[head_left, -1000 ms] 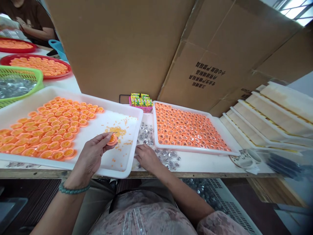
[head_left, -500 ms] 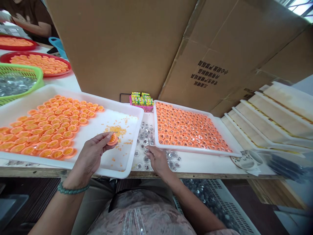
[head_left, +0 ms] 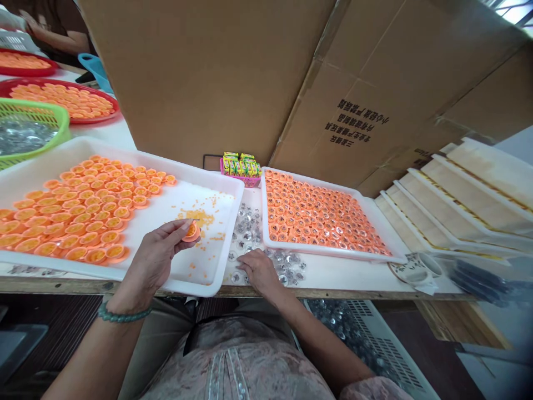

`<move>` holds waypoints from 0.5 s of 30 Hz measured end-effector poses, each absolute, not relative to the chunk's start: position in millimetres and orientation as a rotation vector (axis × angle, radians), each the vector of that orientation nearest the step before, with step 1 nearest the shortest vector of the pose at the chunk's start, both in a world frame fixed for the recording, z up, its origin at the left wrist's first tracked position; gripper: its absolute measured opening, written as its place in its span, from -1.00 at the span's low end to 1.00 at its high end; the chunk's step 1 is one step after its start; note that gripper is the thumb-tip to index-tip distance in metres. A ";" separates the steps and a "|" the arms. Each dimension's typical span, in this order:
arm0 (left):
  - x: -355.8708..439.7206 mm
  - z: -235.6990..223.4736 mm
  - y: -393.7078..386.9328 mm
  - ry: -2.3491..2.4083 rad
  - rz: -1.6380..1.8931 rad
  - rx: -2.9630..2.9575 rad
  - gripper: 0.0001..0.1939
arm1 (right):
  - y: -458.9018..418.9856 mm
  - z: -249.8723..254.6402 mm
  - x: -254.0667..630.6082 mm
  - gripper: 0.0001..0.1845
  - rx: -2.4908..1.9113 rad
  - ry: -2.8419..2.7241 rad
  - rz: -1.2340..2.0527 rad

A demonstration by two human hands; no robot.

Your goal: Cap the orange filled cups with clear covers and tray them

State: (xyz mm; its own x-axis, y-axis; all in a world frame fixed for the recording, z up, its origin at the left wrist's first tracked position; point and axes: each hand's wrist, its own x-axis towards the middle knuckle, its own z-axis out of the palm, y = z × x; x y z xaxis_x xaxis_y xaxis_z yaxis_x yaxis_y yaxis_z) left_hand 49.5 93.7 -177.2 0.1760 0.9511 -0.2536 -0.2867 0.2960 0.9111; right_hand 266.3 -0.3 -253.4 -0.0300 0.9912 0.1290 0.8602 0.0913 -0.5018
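Observation:
My left hand (head_left: 160,247) is closed in a pinch around a small orange plastic cup (head_left: 192,231) that has yellow bits inside. It hovers over the right side of a white tray (head_left: 166,208), where loose yellow bits (head_left: 200,216) lie scattered. Rows of similar orange cups (head_left: 89,211) fill the tray's left part. My right hand (head_left: 262,273) is low over the table between two trays, its fingers bent together among small clear plastic domes (head_left: 249,225). Whatever is between those fingertips is too small to make out.
A second white tray (head_left: 333,254) holds orange cups with clear tops. Behind stand a large cardboard sheet (head_left: 208,83) and a pink basket (head_left: 252,180) of small yellow-green packets. Stacked white trays (head_left: 453,205) and tape (head_left: 416,272) are at right. A co-worker (head_left: 62,33) sits far left.
My right hand first drew away rightward from beside the left tray, then shifted slightly back left and lower over the clear domes. My left hand keeps its hold on the orange cup.

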 end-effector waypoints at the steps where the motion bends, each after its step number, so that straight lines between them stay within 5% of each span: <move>1: 49.6 -176.9 93.7 1.002 1.039 0.843 -0.71 | 1.9 -254.7 266.5 -0.88 -1.839 -1.920 0.406; 7: 51.2 -175.1 94.6 1.020 1.044 0.836 -0.71 | 8.0 -251.4 273.3 -0.85 -1.837 -1.912 0.518; 15: 50.6 -177.9 95.0 1.021 1.040 0.843 -0.70 | 16.7 -238.5 256.6 -0.85 -1.785 -2.273 0.113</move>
